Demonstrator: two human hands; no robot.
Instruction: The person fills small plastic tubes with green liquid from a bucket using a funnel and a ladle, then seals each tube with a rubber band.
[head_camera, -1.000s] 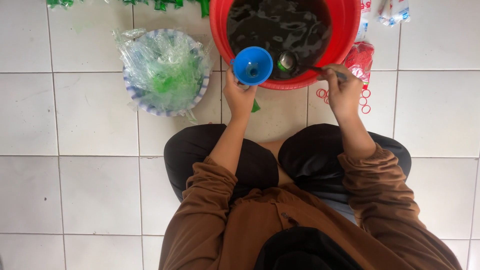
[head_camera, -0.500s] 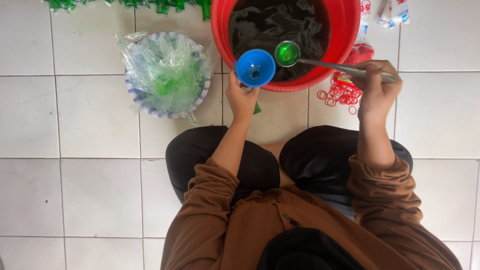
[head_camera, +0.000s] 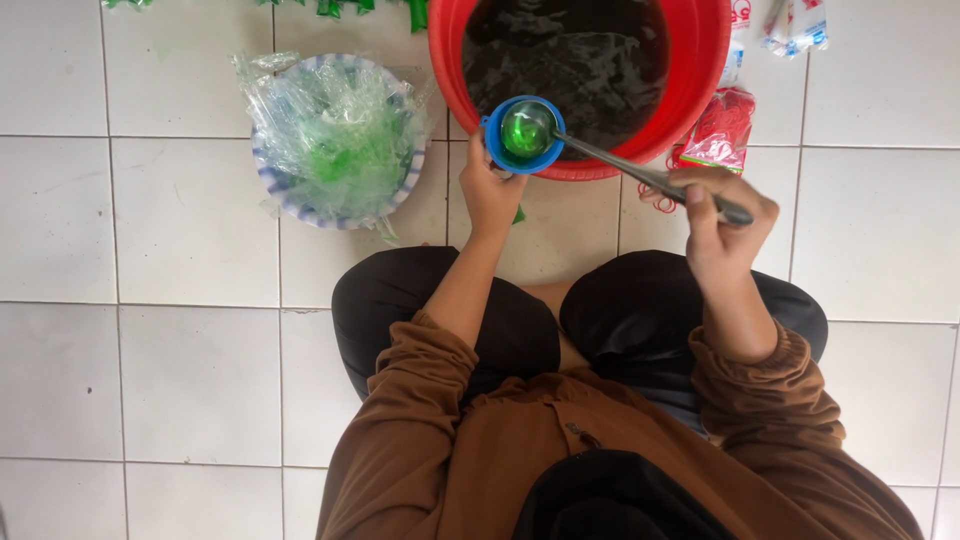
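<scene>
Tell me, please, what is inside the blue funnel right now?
The bowl of a metal ladle full of green liquid sits over the blue funnel, held by the right hand. The left hand covers the funnel's spout, so whatever is under it cannot be seen.

A bowl of clear bags (head_camera: 335, 140) (green-tinted) and red rubber bands (head_camera: 718, 130) lie on white tiles (head_camera: 150, 370).

Seated with knees spread, the person stretches both brown-sleeved arms forward over the lap. The left hand (head_camera: 490, 190) is raised with the forearm bare to the elbow, fingers curled in a closed grip. The right hand (head_camera: 722, 222) sits further out to the side, fist closed with the thumb on top, wrist bent slightly inward and sleeve cuff gathered at the forearm.
</scene>
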